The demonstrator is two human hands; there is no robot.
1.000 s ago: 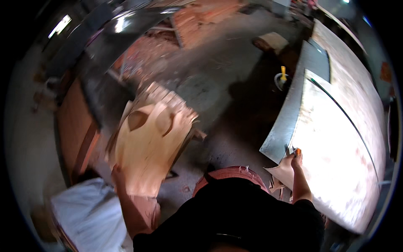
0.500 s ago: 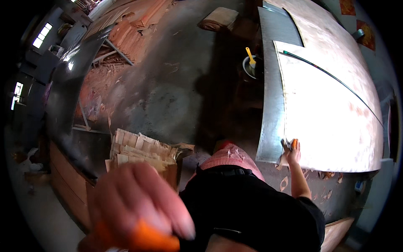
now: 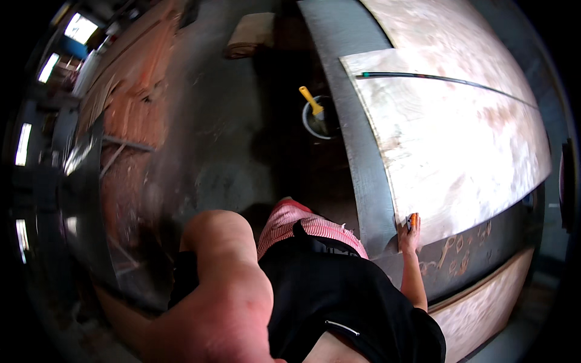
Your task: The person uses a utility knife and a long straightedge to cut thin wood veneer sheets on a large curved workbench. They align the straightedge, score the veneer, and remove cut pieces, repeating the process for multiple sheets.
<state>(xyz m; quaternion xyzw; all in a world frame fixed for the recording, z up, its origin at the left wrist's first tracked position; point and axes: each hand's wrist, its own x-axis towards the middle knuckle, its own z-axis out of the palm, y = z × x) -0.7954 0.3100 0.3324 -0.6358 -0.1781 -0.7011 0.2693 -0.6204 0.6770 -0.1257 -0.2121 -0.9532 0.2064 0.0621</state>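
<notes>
My left arm is bent and raised close in the lower left, with its elbow outward. The blurred part nearest the lower edge seems to be my left hand (image 3: 209, 333); its fingers are hidden. Over on the right, my right hand (image 3: 409, 238) rests at the near left corner of a large pale wood sheet (image 3: 448, 157), fingers stretched out over it. Something small and orange (image 3: 413, 220) shows at those fingers, too small to name. A thin dark rod with a green tip (image 3: 423, 75) lies across the sheet. The sheet overlaps a grey board (image 3: 354, 136).
A bucket (image 3: 304, 123) with a yellow-handled brush (image 3: 310, 100) stands left of the grey board. Stacked reddish veneer (image 3: 136, 109) lies at the far left. A folded cloth or sack (image 3: 249, 36) sits at the back. Another panel (image 3: 484, 308) leans at the lower right; scraps (image 3: 454, 254) lie near it.
My view has turned, shifting the sheet and bucket leftward. My left hand has come closer, hiding its fingers and the orange thing at them. My right hand stays at the sheet's corner.
</notes>
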